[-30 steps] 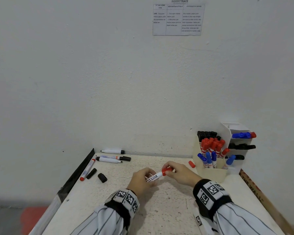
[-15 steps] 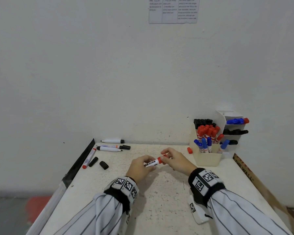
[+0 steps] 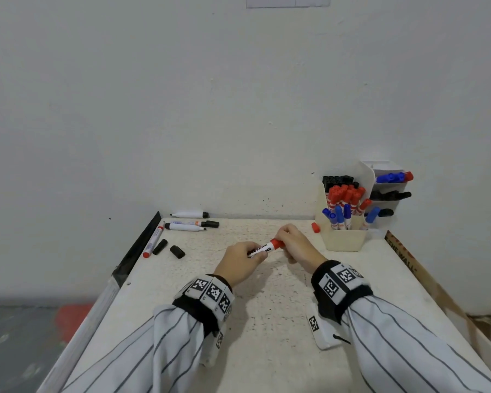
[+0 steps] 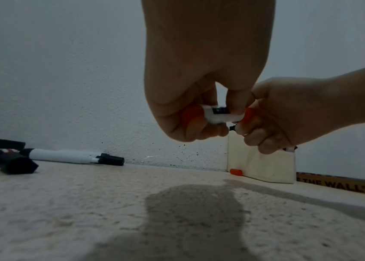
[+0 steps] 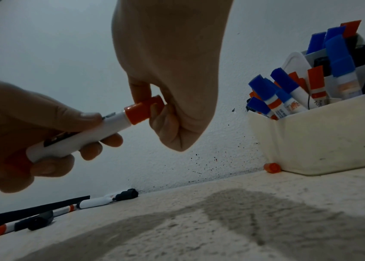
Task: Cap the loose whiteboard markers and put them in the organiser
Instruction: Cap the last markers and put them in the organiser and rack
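a red whiteboard marker [image 3: 262, 249] is gripped at its barrel by the left hand [image 3: 240, 262], while its red cap [image 5: 143, 111] is pinched on by the right hand [image 3: 296, 246]. many capped markers are already stood in the cream organiser [image 3: 343, 241]. four markers [image 3: 185, 226], two black caps [image 3: 169, 249] and a loose red cap [image 3: 315, 227] are left on the table [image 3: 267, 321].

White-barrelled red marker [image 3: 262, 249], cap apparently seated, lies tilted above the table, left of the cream organiser [image 3: 343, 239].

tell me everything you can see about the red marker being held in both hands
The red marker has a white plastic-looking barrel with black print and a red cap at its right end, seated against the barrel. It is held above the table, roughly level, cap end slightly higher. The left hand grips the barrel; the right hand pinches the cap with its fingers. Its other end looks red but is mostly hidden in the left hand.
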The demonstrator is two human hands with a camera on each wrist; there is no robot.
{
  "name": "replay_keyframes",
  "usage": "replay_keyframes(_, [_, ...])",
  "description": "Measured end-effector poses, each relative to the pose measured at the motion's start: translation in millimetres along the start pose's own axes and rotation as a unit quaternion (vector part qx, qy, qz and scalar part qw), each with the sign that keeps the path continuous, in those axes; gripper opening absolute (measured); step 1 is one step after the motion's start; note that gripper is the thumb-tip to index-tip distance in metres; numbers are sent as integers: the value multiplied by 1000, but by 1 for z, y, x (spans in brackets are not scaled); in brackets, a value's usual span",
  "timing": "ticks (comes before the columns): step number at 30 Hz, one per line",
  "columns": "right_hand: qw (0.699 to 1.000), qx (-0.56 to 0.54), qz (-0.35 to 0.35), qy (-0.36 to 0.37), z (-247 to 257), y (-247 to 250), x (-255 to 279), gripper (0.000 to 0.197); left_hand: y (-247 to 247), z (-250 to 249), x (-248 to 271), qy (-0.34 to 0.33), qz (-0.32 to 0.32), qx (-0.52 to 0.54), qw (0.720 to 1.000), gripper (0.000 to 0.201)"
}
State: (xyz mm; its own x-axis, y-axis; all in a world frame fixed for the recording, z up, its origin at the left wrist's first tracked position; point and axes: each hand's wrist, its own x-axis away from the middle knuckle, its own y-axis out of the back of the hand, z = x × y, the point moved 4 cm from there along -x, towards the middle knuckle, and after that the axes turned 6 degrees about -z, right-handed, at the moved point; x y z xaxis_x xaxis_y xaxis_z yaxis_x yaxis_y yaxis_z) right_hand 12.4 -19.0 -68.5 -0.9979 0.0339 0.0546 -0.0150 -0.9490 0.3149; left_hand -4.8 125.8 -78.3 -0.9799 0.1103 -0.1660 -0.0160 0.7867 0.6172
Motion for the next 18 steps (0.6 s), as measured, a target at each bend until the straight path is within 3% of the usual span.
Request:
replay_keyframes(5, [1000,6,-17,-12,1,-2,4,24,2,-9,6,-14,-11,-24,1000,24])
replay_keyframes(8, [999,-1,-31,-8,2,-3,8,23,5,-14,9,-21,-24,-35,999,26])
replay_keyframes(14, [998,-32,-41,-26,0,-5,12,17,9,-27,17,-86,-51,-155,983,24])
replay_keyframes(18, [997,-56,-48,8,4,-5,17,21,7,-24,16,-50,4,-75,996,33])
